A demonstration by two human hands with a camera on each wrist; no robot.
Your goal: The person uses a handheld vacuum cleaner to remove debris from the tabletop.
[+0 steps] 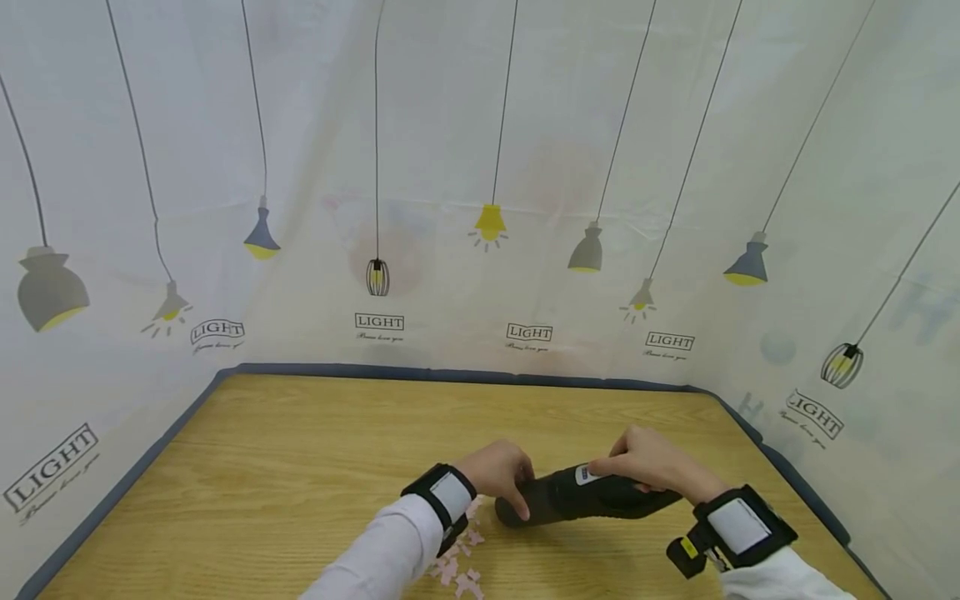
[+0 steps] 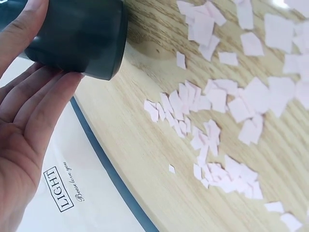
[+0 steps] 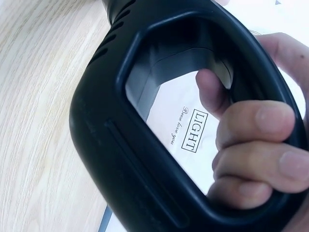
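Note:
A black handheld vacuum cleaner (image 1: 551,497) is held sideways low over the wooden table, its rounded front end towards the left. My right hand (image 1: 652,460) grips its loop handle; in the right wrist view the curled fingers (image 3: 253,121) wrap the handle and show through its opening. At the front end, my left hand (image 1: 497,468) holds the smooth dark barrel (image 2: 82,41) between thumb and fingers. Beside and below that end, many small pale pink paper scraps (image 2: 215,145) lie scattered on the table, partly hidden by the left wrist in the head view.
The wooden table (image 1: 300,467) has a dark blue border (image 1: 465,376) along its edge. Pale curtains (image 1: 435,150) printed with hanging lamps and the word LIGHT stand behind it and to both sides. Each wrist carries a black strap (image 1: 738,527) with a camera.

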